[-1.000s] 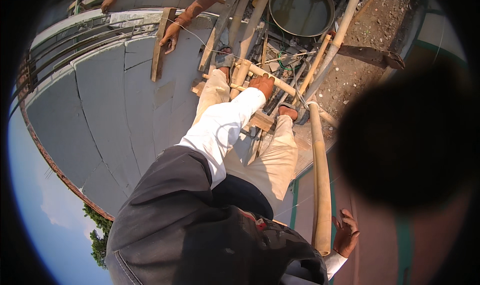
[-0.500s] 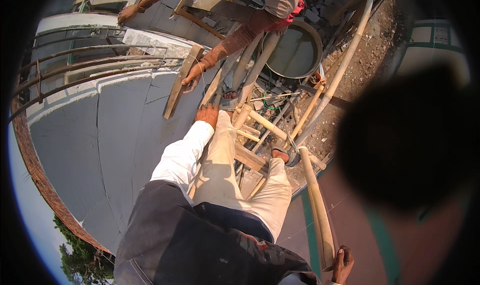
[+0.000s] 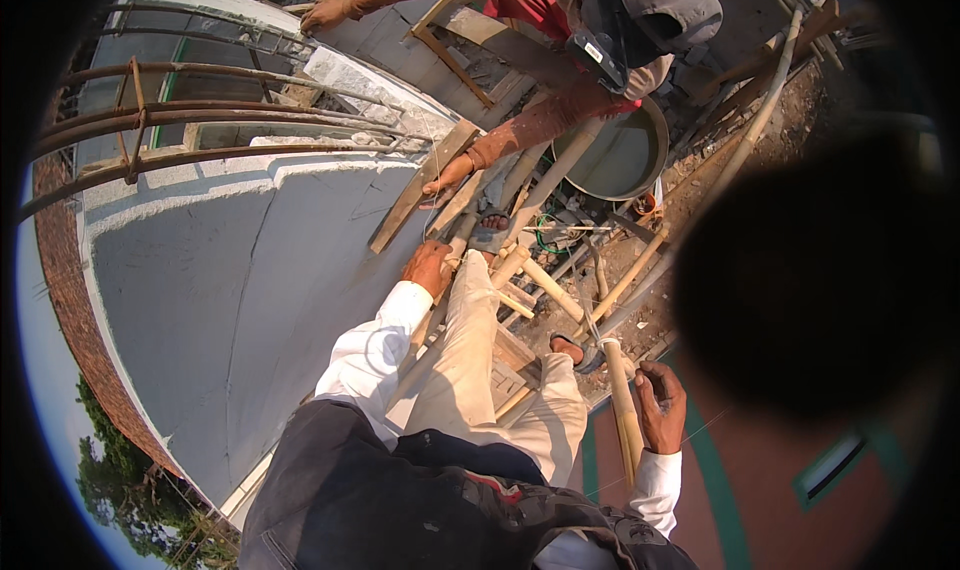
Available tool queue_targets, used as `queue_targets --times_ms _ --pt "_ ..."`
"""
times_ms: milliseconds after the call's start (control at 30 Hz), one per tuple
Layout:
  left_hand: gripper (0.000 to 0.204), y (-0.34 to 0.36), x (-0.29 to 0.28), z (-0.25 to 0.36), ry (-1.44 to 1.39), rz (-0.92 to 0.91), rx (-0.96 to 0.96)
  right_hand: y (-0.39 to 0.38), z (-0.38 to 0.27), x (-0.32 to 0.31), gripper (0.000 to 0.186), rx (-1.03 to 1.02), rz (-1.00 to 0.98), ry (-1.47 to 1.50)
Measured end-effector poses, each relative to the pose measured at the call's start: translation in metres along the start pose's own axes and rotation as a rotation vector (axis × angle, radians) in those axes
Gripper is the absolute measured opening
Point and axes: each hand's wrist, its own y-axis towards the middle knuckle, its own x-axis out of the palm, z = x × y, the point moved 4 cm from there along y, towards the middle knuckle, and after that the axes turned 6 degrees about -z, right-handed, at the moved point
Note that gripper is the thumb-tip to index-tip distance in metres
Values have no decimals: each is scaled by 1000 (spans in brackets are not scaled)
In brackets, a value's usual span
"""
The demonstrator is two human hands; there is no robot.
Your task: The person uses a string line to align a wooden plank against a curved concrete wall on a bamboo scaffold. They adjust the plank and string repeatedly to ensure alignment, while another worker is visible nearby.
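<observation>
My left hand (image 3: 428,267) is closed on a pole (image 3: 460,238) at the scaffold, beside my left leg. My right hand (image 3: 660,408), lower right, has curled, parted fingers beside an upright bamboo pole (image 3: 620,400) tied with rope; I see nothing held in it. My legs (image 3: 465,350) straddle a lashed bamboo frame (image 3: 548,290). Above, a co-worker (image 3: 515,130) leans over; that person's lower hand (image 3: 450,178) holds a wooden board (image 3: 400,222) with a thin wire running by it, and the other hand (image 3: 322,15) is at the ledge.
A curved pale wall (image 3: 220,320) with rusty rebar (image 3: 170,115) along its top fills the left, with sky and treetops beyond. A round tub of water (image 3: 620,150) sits amid rubble and poles. A pink and green wall (image 3: 760,470) drops away at lower right, partly blacked out.
My left hand has moved from the middle of the frame to a pole on the left. My right hand has risen along the bamboo. The co-worker has leaned into view as the view shifted.
</observation>
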Motion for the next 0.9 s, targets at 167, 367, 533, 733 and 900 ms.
queue_targets --times_ms 167,367,533,733,900 --pt "29 3 -12 -9 -245 220 -25 106 -41 79 34 -21 -264 430" --pt "19 6 -1 -49 -1118 321 -433 146 -30 185 32 166 -529 880" --pt "18 -1 18 -83 -1669 411 -630 139 -29 246 41 238 -825 1053" --pt "23 -8 26 -83 -1580 366 -696 142 -53 339 48 328 -1014 1251" --pt "17 -14 29 -111 -1802 222 -622 158 -73 402 51 385 -925 1321"
